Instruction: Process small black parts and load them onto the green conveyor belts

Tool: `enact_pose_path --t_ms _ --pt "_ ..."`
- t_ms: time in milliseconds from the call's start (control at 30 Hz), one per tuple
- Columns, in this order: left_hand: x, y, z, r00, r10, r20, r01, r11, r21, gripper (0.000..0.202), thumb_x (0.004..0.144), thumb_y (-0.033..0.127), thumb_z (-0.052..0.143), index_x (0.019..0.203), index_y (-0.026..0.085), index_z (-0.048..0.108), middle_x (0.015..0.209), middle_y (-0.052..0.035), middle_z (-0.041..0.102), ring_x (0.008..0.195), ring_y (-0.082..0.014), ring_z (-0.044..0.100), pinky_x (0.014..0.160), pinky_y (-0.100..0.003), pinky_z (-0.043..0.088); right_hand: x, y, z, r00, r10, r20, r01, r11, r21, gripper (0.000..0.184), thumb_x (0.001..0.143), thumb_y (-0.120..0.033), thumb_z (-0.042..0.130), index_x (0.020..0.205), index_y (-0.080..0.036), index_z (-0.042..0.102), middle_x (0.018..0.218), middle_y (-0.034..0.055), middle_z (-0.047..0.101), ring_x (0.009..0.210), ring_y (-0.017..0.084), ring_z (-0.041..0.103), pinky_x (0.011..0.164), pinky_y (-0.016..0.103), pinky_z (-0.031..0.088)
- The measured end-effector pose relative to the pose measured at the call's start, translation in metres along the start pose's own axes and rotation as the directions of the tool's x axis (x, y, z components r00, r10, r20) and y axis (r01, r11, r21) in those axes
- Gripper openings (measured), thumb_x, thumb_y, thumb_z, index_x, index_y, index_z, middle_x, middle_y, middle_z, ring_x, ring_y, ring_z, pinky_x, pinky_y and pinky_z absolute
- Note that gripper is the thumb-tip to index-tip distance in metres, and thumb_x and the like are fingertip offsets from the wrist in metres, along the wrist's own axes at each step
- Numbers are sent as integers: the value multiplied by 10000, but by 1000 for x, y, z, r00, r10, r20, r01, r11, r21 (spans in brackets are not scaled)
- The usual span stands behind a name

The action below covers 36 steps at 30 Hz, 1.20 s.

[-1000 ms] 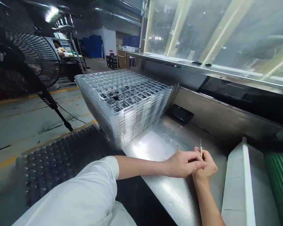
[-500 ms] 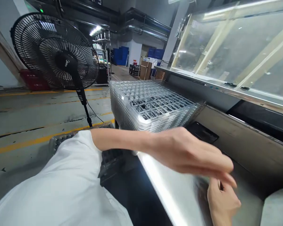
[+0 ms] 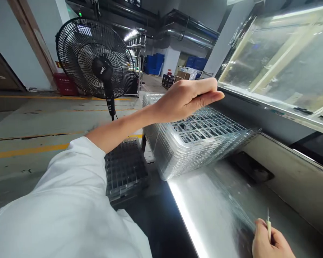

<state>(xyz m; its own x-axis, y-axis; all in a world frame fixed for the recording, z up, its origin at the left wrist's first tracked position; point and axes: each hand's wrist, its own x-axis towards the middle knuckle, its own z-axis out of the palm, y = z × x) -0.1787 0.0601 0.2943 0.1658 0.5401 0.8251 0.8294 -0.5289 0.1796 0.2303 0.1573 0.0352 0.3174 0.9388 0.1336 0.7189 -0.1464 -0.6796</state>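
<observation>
Right hand [image 3: 265, 245] at 4 o'clock pinched the tool [image 3: 269, 229], likely light, stiff, best held by handle; couldn't tell left hand's [image 3: 187, 100] finger grip.

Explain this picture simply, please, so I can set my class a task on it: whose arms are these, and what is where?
There is no machine: these are a person's own bare hands, seen by a camera worn on the head. The left hand reaches out above a stack of clear trays; whether it holds anything is unclear. The right hand holds a thin, pointed tool over the metal surface, where a dark flat object lies.
</observation>
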Motion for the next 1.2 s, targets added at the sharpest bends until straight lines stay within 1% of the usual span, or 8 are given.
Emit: enact_pose_path --t_ms 100,200,300,367,533,700,967,1200 --pt "21 -24 18 999 12 40 -14 998 57 384 1068 413 489 816 152 613 733 6 522 779 -156 649 711 -251 388 -1 -2 0 1000 -24 -17 24 1000 9 380 799 -649 551 801 -281 645 575 8 505 615 279 563 636 378 418" --pt "48 -52 54 967 3 255 -53 981 189 283 1029 384 564 888 162 668 788 -46 647 835 -204 667 784 -290 439 -1 0 1 997 -57 -42 58 998 31 403 790 -664 534 779 -274 635 561 -2 468 607 260 550 620 356 415" --pt "80 -72 97 834 -38 550 -178 925 334 227 1002 332 563 1011 171 723 924 -109 738 930 -248 678 872 -328 457 2 7 1 997 -63 -55 66 996 59 439 782 -683 522 782 -263 651 560 -7 460 599 243 541 600 336 406" --pt "103 -80 126 747 -78 660 -243 892 380 241 987 292 550 1078 192 749 1013 -123 762 978 -258 680 898 -335 462 6 14 3 995 -78 -68 84 994 76 469 780 -703 510 784 -259 660 567 -9 462 588 231 527 596 328 401" --pt "154 -88 192 692 -130 710 -240 886 396 362 914 217 597 1227 261 773 1209 -110 755 1078 -276 684 957 -349 476 15 26 10 986 -126 -107 137 985 105 497 782 -719 493 773 -254 668 612 -1 501 609 214 515 622 315 409" --pt "179 -89 241 614 -144 776 -220 913 343 463 874 183 599 1285 327 758 1321 -60 725 1140 -265 671 995 -343 484 19 29 11 989 -122 -87 131 986 104 496 791 -721 482 760 -258 658 625 7 520 603 210 505 612 308 413" --pt "185 -102 274 583 -144 799 -106 962 250 402 833 148 578 1122 299 813 1222 -18 766 1091 -220 669 948 -288 495 22 34 12 994 -107 -39 110 990 91 503 785 -747 478 749 -280 662 654 27 587 614 239 557 619 324 446" --pt "195 -105 277 623 -109 774 -113 967 227 373 805 163 576 1062 262 827 1157 -40 775 1036 -217 670 944 -280 491 22 34 14 995 -92 -31 94 992 79 513 777 -759 478 771 -283 670 698 33 626 642 243 574 634 324 448"
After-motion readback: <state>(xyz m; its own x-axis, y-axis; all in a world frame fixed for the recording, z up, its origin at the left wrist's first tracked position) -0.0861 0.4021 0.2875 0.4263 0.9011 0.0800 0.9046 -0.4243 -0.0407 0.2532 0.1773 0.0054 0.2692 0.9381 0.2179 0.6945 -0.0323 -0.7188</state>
